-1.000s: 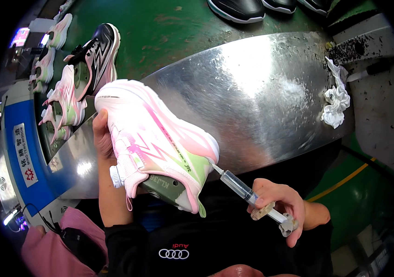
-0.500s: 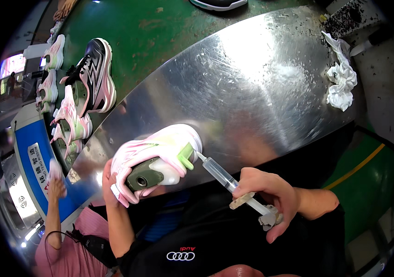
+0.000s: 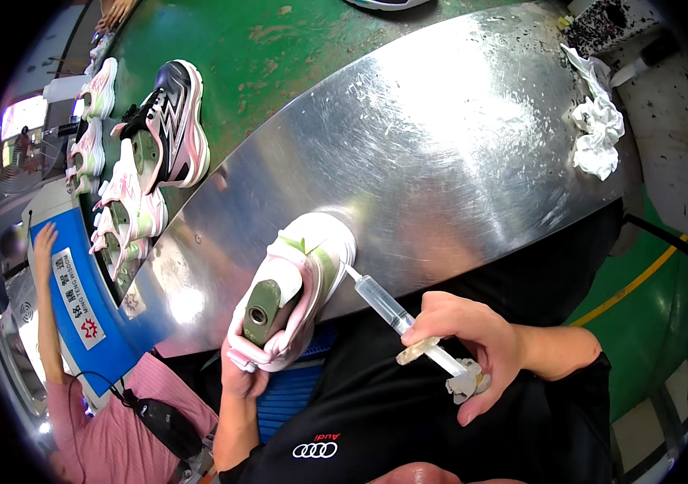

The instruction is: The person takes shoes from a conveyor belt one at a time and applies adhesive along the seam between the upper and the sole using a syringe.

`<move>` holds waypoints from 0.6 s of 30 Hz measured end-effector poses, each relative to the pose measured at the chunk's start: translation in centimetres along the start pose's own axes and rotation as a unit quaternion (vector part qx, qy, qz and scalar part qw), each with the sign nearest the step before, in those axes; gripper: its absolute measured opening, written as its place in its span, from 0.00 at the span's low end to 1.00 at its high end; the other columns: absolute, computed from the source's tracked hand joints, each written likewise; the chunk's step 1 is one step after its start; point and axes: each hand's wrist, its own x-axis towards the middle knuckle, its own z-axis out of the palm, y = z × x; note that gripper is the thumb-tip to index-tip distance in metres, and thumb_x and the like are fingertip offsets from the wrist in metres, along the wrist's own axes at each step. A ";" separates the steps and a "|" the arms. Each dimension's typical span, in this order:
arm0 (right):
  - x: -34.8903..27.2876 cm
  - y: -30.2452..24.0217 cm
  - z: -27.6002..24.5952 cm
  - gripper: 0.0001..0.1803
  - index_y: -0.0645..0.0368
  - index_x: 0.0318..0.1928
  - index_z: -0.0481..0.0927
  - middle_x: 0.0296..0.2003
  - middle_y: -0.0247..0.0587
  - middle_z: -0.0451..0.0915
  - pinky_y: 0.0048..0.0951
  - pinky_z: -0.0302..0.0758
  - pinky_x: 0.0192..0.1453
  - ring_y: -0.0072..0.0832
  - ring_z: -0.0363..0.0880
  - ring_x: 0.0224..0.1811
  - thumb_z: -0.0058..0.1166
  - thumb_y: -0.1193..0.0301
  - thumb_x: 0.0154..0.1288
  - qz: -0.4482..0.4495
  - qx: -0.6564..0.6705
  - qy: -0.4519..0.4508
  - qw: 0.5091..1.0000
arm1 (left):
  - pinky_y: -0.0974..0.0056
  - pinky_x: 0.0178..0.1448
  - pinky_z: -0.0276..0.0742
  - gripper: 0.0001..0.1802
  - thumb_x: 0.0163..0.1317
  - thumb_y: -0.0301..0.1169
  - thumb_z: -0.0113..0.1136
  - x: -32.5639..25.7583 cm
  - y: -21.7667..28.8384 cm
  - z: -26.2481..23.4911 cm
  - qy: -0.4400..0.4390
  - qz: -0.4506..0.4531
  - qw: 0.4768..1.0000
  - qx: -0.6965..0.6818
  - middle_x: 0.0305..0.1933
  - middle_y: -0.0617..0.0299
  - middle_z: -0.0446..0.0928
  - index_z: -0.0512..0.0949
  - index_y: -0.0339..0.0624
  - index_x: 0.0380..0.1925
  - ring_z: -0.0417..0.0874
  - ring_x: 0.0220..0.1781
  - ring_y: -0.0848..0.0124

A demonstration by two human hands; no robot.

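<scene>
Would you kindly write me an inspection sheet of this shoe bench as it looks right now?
Surface: scratched steel bench top, with a worn green belt behind it.
Job's things: pink and white shoe on a green last, heel end toward the camera; clear syringe with its tip at the shoe's edge.
Clutter: crumpled white rag at the bench's right end.
Grippers: left hand grips the shoe from below; right hand holds the syringe by its plunger end.
Cables: black cable by a co-worker's pink sleeve.
Surroundings: row of shoes on the belt at left; blue machine panel; yellow floor line.
</scene>
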 end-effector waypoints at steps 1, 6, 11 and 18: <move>0.0 -0.1 0.1 0.45 0.61 0.58 0.69 0.49 0.40 0.76 0.31 0.68 0.45 0.34 0.71 0.41 0.73 0.55 0.39 0.000 -0.002 0.000 1.000 | 0.58 0.62 0.70 0.31 0.61 0.35 0.57 -0.4 -0.4 -0.3 -0.028 -0.019 0.999 -0.006 0.57 0.48 0.71 0.62 0.29 0.60 0.75 0.56 0.60; -0.2 -0.3 0.6 0.45 0.61 0.58 0.69 0.49 0.40 0.76 0.32 0.68 0.44 0.34 0.71 0.40 0.73 0.56 0.39 0.005 -0.017 -0.003 1.000 | 0.53 0.69 0.62 0.40 0.54 0.32 0.65 -1.4 -1.9 1.9 -0.102 -0.031 0.992 -0.061 0.64 0.50 0.65 0.57 0.34 0.64 0.67 0.65 0.57; 0.1 -1.5 1.1 0.45 0.61 0.57 0.70 0.49 0.41 0.75 0.31 0.68 0.44 0.35 0.70 0.39 0.73 0.56 0.38 0.008 -0.036 -0.005 0.999 | 0.52 0.68 0.64 0.49 0.46 0.31 0.69 -1.3 -2.8 5.0 -0.118 -0.026 0.988 -0.094 0.64 0.46 0.64 0.52 0.31 0.66 0.69 0.64 0.56; 0.9 -4.2 1.5 0.45 0.62 0.58 0.69 0.49 0.41 0.75 0.31 0.67 0.44 0.35 0.70 0.40 0.73 0.55 0.38 0.058 -0.060 -0.031 0.996 | 0.50 0.68 0.62 0.47 0.47 0.27 0.63 -0.5 -3.6 7.7 -0.171 -0.070 0.970 -0.160 0.63 0.45 0.64 0.49 0.32 0.67 0.69 0.64 0.53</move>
